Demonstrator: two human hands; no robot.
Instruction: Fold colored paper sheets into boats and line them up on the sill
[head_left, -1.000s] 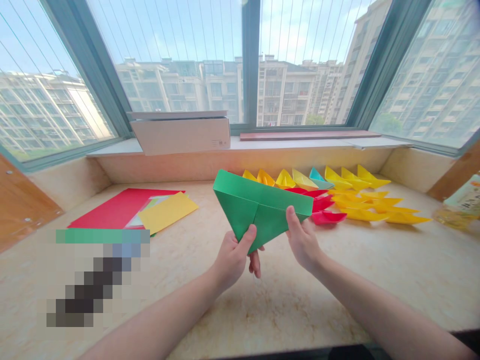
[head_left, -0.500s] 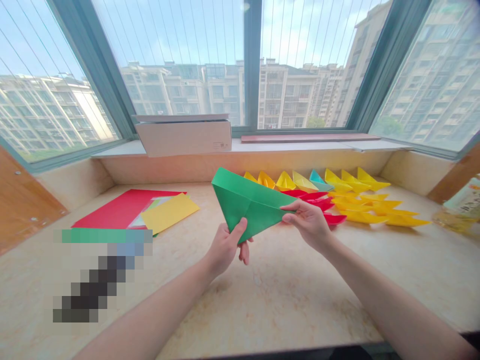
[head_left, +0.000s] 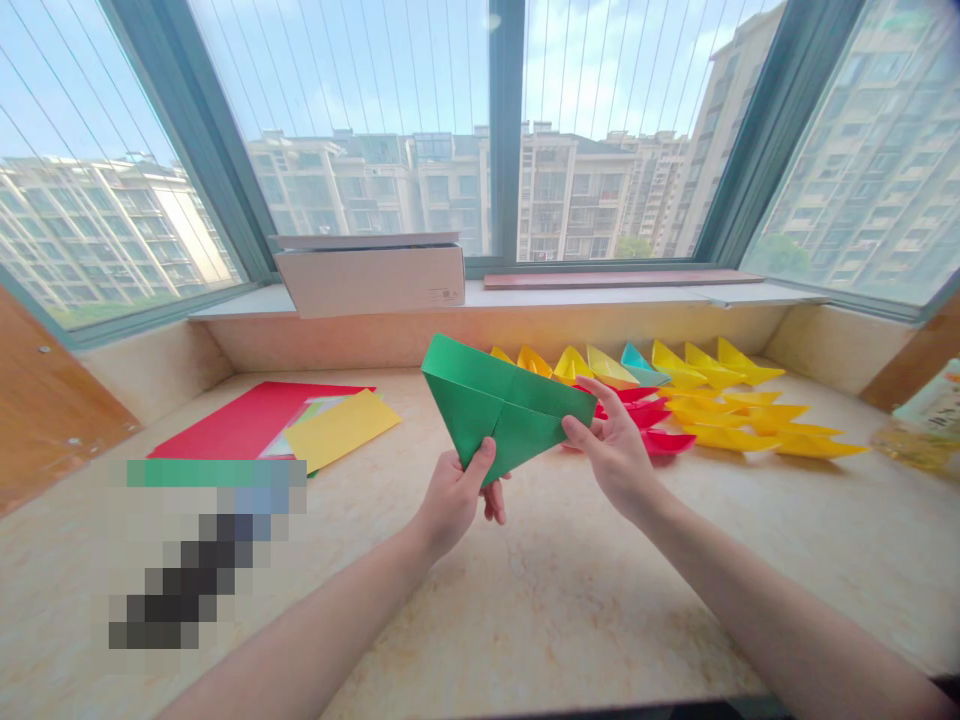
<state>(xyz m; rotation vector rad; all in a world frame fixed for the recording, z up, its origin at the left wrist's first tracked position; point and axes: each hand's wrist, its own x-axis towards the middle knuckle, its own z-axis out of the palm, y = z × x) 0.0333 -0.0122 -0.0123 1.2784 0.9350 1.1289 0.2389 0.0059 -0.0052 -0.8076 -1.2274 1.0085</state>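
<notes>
A sheet of green paper (head_left: 501,410), folded into a triangle with a band along its upper edge, is held up above the counter. My left hand (head_left: 461,490) grips its lower point, thumb on the near face and fingers behind. At the right corner, my right hand (head_left: 615,440) has its thumb on the near face and its index finger along the top edge; its other fingers are partly hidden. Behind the right hand lie red paper boats (head_left: 667,442), partly covered by the hand and the green paper.
Yellow paper boats (head_left: 817,445) stand in rows on the right, with a blue one (head_left: 636,362) at the back. Red sheets (head_left: 225,420) and a yellow sheet (head_left: 345,428) lie left. A white box (head_left: 375,280) rests on the sill. A clear bottle (head_left: 934,420) stands far right.
My right thumb and index finger have shifted at the right corner of the green paper, the index finger now further up its top edge. My left hand keeps its grip.
</notes>
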